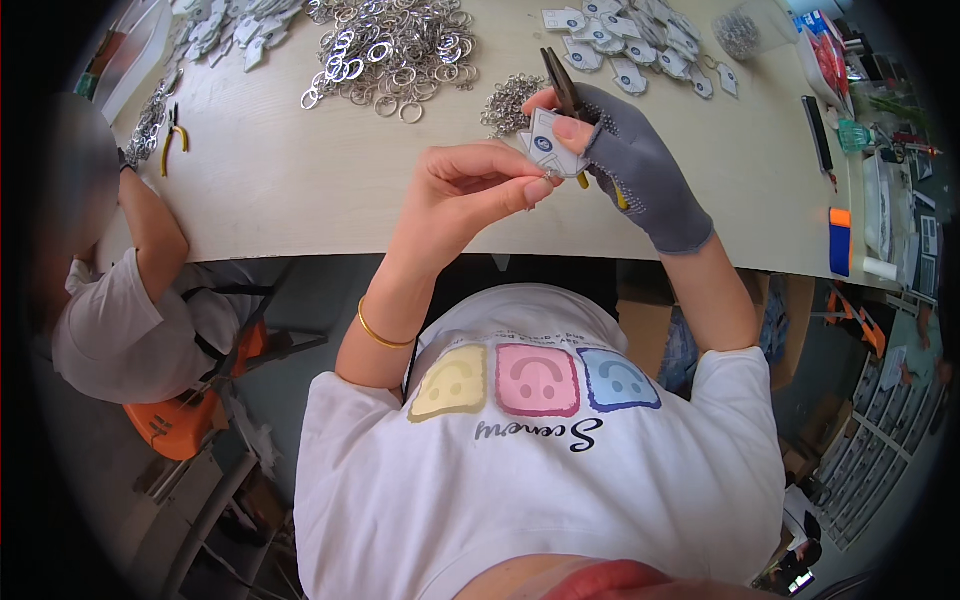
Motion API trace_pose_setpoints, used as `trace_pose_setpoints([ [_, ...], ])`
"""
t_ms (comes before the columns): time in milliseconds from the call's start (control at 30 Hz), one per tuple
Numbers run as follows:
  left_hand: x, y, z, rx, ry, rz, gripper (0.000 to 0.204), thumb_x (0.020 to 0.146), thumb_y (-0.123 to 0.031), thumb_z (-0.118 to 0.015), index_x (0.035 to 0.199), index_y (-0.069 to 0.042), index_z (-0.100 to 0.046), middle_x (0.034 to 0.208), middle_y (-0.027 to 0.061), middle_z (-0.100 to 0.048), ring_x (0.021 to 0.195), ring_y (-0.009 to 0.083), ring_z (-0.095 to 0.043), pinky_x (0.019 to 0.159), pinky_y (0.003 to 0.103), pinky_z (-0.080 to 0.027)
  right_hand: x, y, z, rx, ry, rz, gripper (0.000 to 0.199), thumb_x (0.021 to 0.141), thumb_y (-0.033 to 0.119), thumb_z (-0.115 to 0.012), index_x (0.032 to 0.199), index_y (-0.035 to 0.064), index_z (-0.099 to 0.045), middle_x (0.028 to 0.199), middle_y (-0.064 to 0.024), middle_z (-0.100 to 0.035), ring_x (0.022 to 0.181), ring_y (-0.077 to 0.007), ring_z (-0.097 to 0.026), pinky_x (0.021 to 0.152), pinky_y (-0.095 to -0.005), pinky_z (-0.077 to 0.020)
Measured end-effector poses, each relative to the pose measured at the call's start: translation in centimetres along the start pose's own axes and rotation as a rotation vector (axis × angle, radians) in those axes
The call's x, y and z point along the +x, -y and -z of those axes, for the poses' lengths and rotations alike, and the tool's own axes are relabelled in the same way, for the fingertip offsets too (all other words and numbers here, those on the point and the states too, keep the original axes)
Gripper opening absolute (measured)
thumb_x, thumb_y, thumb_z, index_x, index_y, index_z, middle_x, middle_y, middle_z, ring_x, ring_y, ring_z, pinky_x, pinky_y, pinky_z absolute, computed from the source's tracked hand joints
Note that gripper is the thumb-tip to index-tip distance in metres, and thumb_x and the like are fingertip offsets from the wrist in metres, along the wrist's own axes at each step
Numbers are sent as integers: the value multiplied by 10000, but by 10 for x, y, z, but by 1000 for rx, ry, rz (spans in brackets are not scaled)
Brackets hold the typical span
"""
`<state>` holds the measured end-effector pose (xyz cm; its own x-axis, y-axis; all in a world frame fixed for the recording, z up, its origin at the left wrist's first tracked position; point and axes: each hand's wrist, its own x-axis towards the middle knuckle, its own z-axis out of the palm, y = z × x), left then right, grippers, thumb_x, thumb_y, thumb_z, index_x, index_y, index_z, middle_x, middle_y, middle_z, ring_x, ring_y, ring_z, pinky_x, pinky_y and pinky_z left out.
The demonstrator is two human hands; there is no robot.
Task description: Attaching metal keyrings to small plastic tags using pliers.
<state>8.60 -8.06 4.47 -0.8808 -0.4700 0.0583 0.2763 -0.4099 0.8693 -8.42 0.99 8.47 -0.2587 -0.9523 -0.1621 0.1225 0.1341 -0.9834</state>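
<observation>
My right hand [640, 160], in a grey fingerless glove with dotted grip, is closed round pliers [566, 88] with dark jaws pointing up and away and yellow handles. Between its thumb and fingers it also pinches a white shirt-shaped charm [543, 143] with a round dark blue emblem. Bare, with a gold bangle at the wrist, my left hand [470, 185] meets it from the left. Its thumb and forefinger pinch a tiny metal ring [550, 175] at the charm's lower edge. Whether the ring is through the charm I cannot tell.
Split rings [395, 50] lie heaped at the far middle, beside small metal links [510, 100]. White charms [640, 40] are piled at the far right, near a clear tub [745, 30]. A co-worker [130, 270] sits at left, near yellow-handled pliers [174, 138].
</observation>
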Motion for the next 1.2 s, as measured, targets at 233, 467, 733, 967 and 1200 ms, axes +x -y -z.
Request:
trace_pose_setpoints([
  [233,-9,-4,-18,497,-239,-335,92,752,47,-730,839,21,-713,792,76,-677,705,119,-626,631,225,-479,-27,-9,13,-561,-225,331,245,924,193,-581,1093,19,-613,840,-59,-586,757,-157,-546,688,-285,-446],
  [467,-9,-3,-25,687,-318,-548,152,719,74,-734,854,10,-708,775,79,-665,678,138,-645,578,221,-484,-47,1,11,-1331,-146,753,363,815,259,-669,1126,78,-623,863,-72,-544,765,-249,-527,635,-369,-430],
  [733,-12,2,-24,783,-391,-627,194,688,74,-749,863,-2,-710,749,77,-648,632,143,-605,527,238,-443,-50,7,3,-1458,-161,727,373,818,272,-649,1144,93,-620,819,-55,-504,730,-228,-501,602,-367,-396],
  [967,-15,5,-25,819,-437,-660,200,673,71,-755,853,-5,-712,732,77,-642,625,151,-601,522,244,-439,-52,8,-2,-1477,-155,705,415,799,253,-654,1185,105,-614,763,-36,-465,680,-214,-471,567,-356,-379],
  [1200,-14,7,-24,826,-449,-682,202,673,73,-753,855,-5,-713,723,78,-642,617,153,-601,521,244,-442,-50,6,-3,-1447,-150,699,441,789,248,-660,1208,117,-615,748,-31,-458,668,-212,-466,553,-356,-375],
])
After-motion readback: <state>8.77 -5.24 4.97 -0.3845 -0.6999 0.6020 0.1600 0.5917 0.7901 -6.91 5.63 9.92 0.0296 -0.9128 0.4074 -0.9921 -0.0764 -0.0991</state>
